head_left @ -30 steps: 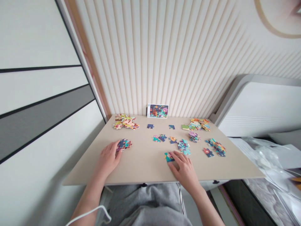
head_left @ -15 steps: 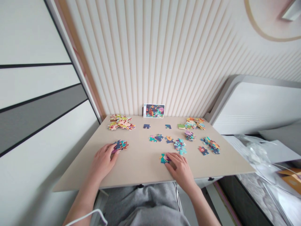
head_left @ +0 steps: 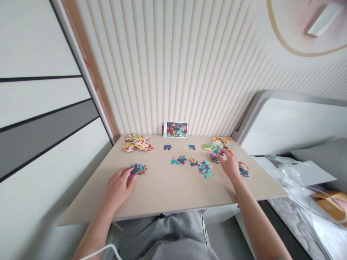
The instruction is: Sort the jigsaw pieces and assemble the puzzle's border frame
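My left hand (head_left: 118, 186) rests at the left of the table, thumb and fingers closed around the edge of a small stack of jigsaw puzzle pieces (head_left: 138, 169), dark blue, teal and brown. Over the right side, my right hand (head_left: 230, 164) pinches a teal and purple puzzle piece (head_left: 217, 152). It is right at a small purple pile (head_left: 214, 157), partly covering it; whether the piece touches the pile I cannot tell. Left of that hand lie a teal pile (head_left: 205, 168), a dark piece with an orange shape (head_left: 193, 161), a dark blue piece (head_left: 181, 159) and a green-teal piece (head_left: 175, 161).
A picture card (head_left: 175, 129) leans against the ribbed wall. Two dark blue pieces (head_left: 167, 147) lie apart before it. A yellow-pink heap (head_left: 138, 143) is at back left, an orange-green heap (head_left: 221, 142) at back right. Another pile (head_left: 244, 169) shows beyond my right forearm.
My right hand has moved from the table's front to the purple pile at the right, carrying the teal and purple piece. My left hand stays at its stack. The view has shifted slightly.
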Available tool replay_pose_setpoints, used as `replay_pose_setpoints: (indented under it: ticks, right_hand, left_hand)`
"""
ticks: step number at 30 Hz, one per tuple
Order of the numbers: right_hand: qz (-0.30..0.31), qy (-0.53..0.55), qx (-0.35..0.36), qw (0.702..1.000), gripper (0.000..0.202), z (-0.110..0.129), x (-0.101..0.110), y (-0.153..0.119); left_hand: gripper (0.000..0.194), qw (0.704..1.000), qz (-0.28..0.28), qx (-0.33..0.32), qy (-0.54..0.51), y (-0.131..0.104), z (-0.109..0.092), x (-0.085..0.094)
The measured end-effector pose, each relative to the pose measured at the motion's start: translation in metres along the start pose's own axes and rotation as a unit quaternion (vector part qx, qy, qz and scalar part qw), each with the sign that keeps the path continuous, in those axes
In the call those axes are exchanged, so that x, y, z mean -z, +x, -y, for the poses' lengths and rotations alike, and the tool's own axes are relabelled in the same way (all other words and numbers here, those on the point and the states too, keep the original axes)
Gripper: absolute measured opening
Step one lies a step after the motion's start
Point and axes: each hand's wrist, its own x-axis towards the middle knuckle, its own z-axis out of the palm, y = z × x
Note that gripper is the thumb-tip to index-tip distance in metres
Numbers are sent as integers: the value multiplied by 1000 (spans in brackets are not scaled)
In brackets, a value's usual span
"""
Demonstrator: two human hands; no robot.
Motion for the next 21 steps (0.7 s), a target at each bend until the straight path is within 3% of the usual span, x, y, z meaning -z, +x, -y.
replay_pose_setpoints:
  ticks: [4,7,9,14,18,21]
  right_hand:
    - [-30,-4,-23,999,49,-23,-20,4]
    - [4,-4,-21,1000,45,-26,-26,-3]
    - [35,-4,-17,999,41,-23,-25,-7]
    - [20,60,31,997,35,3,-17,-18]
    - [169,91,144,971,30,30,-11,-29]
    - [238,97,161,953,39,38,-9,-33]
  left_hand:
    - [40,1000,0,-1,-8,0,-1,1]
    - [40,1000,1,-2,-10,0,-1,2]
    - [41,1000,2,2,-7,-1,-1,3]
    - [42,1000,9,1,-8,0,-1,4]
    - [42,1000,15,4,-6,0,-2,6]
    - [42,1000,16,10,-3,0,-3,7]
